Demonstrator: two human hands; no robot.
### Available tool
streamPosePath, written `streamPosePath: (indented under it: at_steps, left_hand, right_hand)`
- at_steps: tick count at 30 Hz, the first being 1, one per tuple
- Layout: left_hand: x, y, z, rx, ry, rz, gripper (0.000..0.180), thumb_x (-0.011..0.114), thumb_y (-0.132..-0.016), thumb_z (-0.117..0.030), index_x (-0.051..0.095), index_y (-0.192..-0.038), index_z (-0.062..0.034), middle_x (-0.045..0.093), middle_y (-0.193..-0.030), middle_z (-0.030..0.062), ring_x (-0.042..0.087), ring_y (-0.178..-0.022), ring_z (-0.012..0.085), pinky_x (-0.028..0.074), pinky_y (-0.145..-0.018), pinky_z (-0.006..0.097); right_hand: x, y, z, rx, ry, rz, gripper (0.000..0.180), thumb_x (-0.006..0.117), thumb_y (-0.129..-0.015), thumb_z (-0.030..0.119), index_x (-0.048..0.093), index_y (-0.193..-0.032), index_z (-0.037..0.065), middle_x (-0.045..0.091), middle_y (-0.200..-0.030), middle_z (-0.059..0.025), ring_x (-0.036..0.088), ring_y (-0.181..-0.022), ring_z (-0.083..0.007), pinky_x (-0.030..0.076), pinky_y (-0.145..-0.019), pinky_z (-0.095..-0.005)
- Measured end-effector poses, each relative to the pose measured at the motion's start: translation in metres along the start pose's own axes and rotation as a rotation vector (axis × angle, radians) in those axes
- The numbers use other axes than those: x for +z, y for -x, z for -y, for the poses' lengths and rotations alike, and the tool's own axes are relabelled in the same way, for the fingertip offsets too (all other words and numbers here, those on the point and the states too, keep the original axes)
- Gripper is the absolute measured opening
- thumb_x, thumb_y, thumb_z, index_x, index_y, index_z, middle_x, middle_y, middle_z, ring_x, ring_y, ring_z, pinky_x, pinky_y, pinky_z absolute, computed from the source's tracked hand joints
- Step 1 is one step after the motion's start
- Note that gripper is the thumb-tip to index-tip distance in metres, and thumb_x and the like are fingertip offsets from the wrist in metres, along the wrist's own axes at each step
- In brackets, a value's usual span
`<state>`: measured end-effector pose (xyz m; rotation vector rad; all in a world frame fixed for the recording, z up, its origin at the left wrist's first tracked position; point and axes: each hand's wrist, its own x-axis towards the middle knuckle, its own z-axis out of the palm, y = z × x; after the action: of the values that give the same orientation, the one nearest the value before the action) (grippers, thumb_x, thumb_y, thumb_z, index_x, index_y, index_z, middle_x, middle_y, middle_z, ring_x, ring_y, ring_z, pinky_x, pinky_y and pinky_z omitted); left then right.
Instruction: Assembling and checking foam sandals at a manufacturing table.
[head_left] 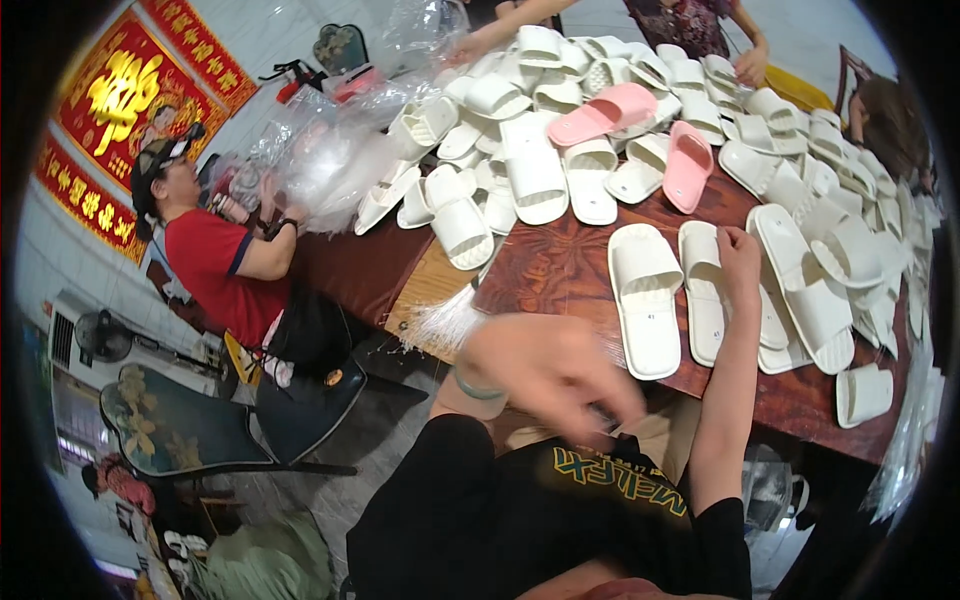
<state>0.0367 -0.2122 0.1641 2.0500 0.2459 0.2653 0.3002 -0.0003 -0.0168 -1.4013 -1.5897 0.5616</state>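
Note:
Two white slide slippers lie side by side at the near edge of the table: a left one point(645, 300) and a right one point(704, 300), both with toes pointing away from me. My right hand point(739, 262) has its fingers curled closed at the right edge of the right slipper, beside its strap; the fingertips are partly hidden. Smeared by motion, my left hand point(550, 365) hangs over the near table edge, left of the slippers and apart from them. A bracelet point(478, 386) circles that wrist. More white slippers point(800, 290) lie just right of my right hand.
A big heap of white slippers point(535, 165) covers the far table point(560, 265), with pink slippers point(688, 165) among them. Clear plastic bags point(335, 165) lie at the left, by a person in red point(210, 255). Other people's hands reach in at the far side. A chair point(180, 420) stands left.

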Motion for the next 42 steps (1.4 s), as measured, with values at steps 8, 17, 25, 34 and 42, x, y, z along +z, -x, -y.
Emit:
streamPosePath:
  at_steps: [8,17,25,34,42]
  left_hand:
    - [0.009,-0.092,0.168,-0.673,-0.686,-0.706,0.054,0.059,-0.079,-0.049,0.062,-0.075,0.0051,0.061,-0.066,0.021,0.063,-0.067,0.0343,0.048,-0.06,0.044]
    - [0.0,-0.116,0.206,-0.727,-0.752,-0.934,0.039,0.055,-0.081,-0.037,0.064,-0.077,0.001,0.064,-0.073,0.0159,0.064,-0.069,0.0309,0.05,-0.063,0.043]
    - [0.0,-0.112,0.212,-0.72,-0.689,-0.962,0.033,0.053,-0.082,-0.03,0.061,-0.079,0.0013,0.063,-0.072,0.0183,0.063,-0.07,0.0335,0.049,-0.067,0.044]
    - [0.009,-0.086,0.191,-0.682,-0.699,-0.945,0.027,0.051,-0.083,-0.025,0.06,-0.076,-0.0011,0.062,-0.074,0.0166,0.061,-0.07,0.0333,0.047,-0.063,0.045]
    - [-0.017,0.057,0.133,-0.452,-0.73,-1.231,0.02,0.047,-0.086,-0.012,0.055,-0.091,0.0053,0.057,-0.081,0.0175,0.055,-0.073,0.029,0.044,-0.067,0.037]
  right_hand:
    - [0.006,-0.001,-0.005,-0.005,0.114,0.059,0.032,0.053,-0.086,0.026,0.065,-0.088,-0.003,0.063,-0.071,-0.0156,0.06,-0.064,-0.0239,0.045,-0.063,-0.0362]
    - [0.008,-0.005,-0.002,0.032,-0.063,0.181,0.033,0.054,-0.087,0.026,0.063,-0.091,-0.005,0.06,-0.066,-0.0068,0.053,-0.063,-0.0106,0.042,-0.06,-0.0279]
    - [-0.011,-0.005,0.001,0.147,-0.296,0.287,0.034,0.054,-0.089,0.028,0.065,-0.092,-0.004,0.063,-0.077,-0.0033,0.054,-0.071,-0.0087,0.043,-0.065,-0.0238]
    - [-0.006,-0.013,-0.035,0.166,-0.304,0.083,0.035,0.053,-0.09,0.029,0.066,-0.084,-0.004,0.063,-0.074,-0.0039,0.054,-0.07,-0.0099,0.043,-0.065,-0.0246]
    - [0.033,-0.012,-0.028,-0.056,0.092,-0.07,0.029,0.051,-0.084,0.024,0.06,-0.073,-0.002,0.06,-0.066,-0.0175,0.058,-0.063,-0.0269,0.044,-0.062,-0.0391]
